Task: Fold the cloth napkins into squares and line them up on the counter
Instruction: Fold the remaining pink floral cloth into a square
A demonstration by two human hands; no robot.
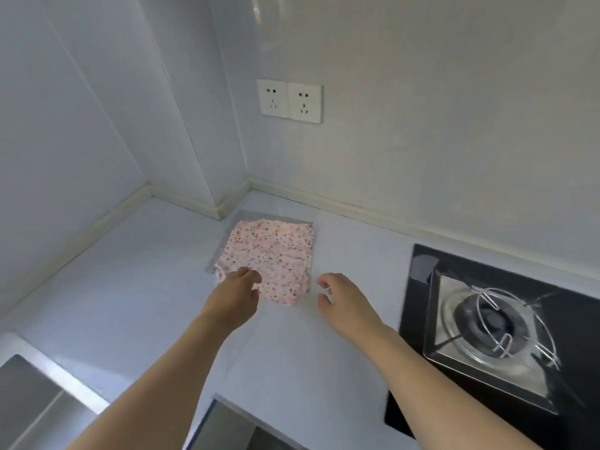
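A pink speckled cloth napkin (269,251) lies folded into a rough square on the pale counter (136,287), near the back corner, on top of a grey cloth whose edges (214,254) show along its left and far sides. My left hand (237,293) hovers at the napkin's near left corner, fingers loosely curled, covering that corner; whether it touches the cloth is unclear. My right hand (341,297) hangs just right of the napkin's near edge, fingers relaxed and apart from the cloth, holding nothing.
A black gas hob (500,326) with a metal burner ring fills the right side. A steel sink rim (42,375) shows at the lower left. Two wall sockets (289,100) sit above the counter. Walls close the back and left.
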